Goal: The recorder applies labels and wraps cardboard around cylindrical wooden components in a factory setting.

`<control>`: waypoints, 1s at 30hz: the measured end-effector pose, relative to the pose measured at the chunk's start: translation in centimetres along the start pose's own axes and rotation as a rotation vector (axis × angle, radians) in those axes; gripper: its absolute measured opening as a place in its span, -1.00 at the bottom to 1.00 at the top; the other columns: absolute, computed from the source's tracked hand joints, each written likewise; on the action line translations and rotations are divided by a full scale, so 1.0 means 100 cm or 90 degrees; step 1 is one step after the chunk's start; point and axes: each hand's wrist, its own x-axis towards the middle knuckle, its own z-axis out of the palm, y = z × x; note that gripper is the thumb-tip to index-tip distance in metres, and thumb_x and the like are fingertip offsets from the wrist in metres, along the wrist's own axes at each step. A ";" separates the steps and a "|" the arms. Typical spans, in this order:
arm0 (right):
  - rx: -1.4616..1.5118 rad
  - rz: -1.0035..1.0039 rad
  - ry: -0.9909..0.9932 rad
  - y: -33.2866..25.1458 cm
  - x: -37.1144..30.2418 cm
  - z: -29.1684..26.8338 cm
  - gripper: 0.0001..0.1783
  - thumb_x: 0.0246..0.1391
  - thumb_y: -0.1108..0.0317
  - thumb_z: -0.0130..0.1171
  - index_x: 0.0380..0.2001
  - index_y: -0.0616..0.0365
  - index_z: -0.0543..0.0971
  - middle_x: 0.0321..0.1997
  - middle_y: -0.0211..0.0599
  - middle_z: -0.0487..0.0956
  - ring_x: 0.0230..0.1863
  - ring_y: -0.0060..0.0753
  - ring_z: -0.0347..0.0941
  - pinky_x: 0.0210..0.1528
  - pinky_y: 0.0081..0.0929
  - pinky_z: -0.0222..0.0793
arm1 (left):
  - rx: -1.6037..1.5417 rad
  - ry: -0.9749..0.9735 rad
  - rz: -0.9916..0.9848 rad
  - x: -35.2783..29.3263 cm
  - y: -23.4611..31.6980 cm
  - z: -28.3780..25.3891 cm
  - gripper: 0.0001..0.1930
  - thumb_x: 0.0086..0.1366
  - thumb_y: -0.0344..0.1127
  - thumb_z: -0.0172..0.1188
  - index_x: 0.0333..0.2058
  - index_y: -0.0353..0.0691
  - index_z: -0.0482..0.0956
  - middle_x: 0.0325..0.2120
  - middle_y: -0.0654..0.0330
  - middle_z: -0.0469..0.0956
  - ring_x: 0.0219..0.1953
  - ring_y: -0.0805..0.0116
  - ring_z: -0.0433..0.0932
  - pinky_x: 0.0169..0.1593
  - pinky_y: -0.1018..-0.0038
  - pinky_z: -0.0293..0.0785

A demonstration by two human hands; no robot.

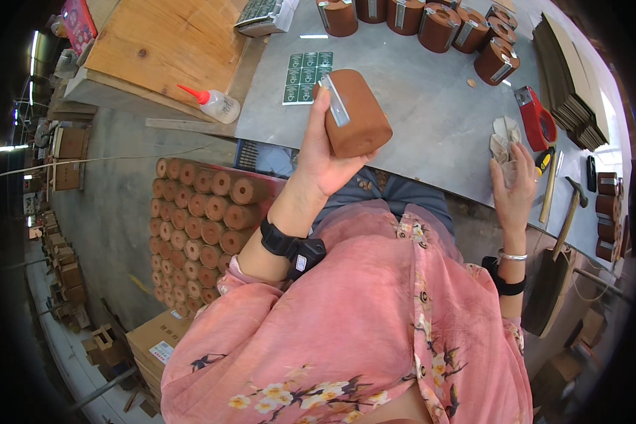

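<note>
My left hand (pixel 324 159) is wrapped round a reddish-brown cylinder (pixel 364 113) with a shiny metal strip along its side. The thumb rests by the strip, and the cylinder is held tilted above the table's near edge. Just behind it, a sheet of green-and-white labels (pixel 305 71) lies flat on the grey table (pixel 431 120). At the right, my right hand (pixel 517 180) has thumb and fingers about a crumpled off-white cloth (pixel 504 138) on the tabletop. A red tape dispenser (pixel 537 124) lies just beyond that hand.
Several similar brown cylinders (pixel 438 28) stand at the back. A hammer (pixel 569 212), a yellow-and-black tool (pixel 544 161) and stacked cardboard (pixel 572 85) are at right. On the left are a red-tipped squeeze bottle (pixel 222 107), a wooden board (pixel 155 53) and piled hollow cylinders (pixel 198 226).
</note>
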 end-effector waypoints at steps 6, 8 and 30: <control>0.427 0.022 -0.160 -0.084 -0.014 0.014 -0.26 -0.02 0.36 0.46 0.23 0.28 0.43 0.20 0.02 0.51 0.23 0.00 0.42 0.28 -0.20 0.32 | 0.281 -0.097 0.097 -0.013 -0.026 -0.003 -0.27 0.25 -0.16 0.38 0.30 -0.24 0.25 0.11 0.12 0.46 0.15 0.24 0.48 0.23 0.22 0.44; 0.484 -0.050 -0.174 -0.111 -0.015 0.019 -0.16 -0.09 0.39 0.48 0.28 0.30 0.36 0.22 0.04 0.48 0.24 0.04 0.41 0.27 -0.19 0.34 | 0.389 -0.120 0.126 -0.019 -0.031 -0.003 -0.14 0.03 -0.41 0.54 0.29 -0.21 0.24 0.11 0.18 0.44 0.16 0.34 0.47 0.24 0.27 0.44; 0.485 -0.159 0.033 -0.152 -0.053 0.009 -0.02 -0.29 0.58 0.44 0.32 0.31 0.30 0.28 0.03 0.45 0.24 0.11 0.41 0.25 -0.17 0.40 | 0.877 -0.365 0.576 -0.064 -0.045 -0.002 0.07 -0.22 -0.38 0.66 0.30 -0.10 0.23 0.34 -0.03 0.20 0.43 -0.05 0.17 0.39 0.18 0.23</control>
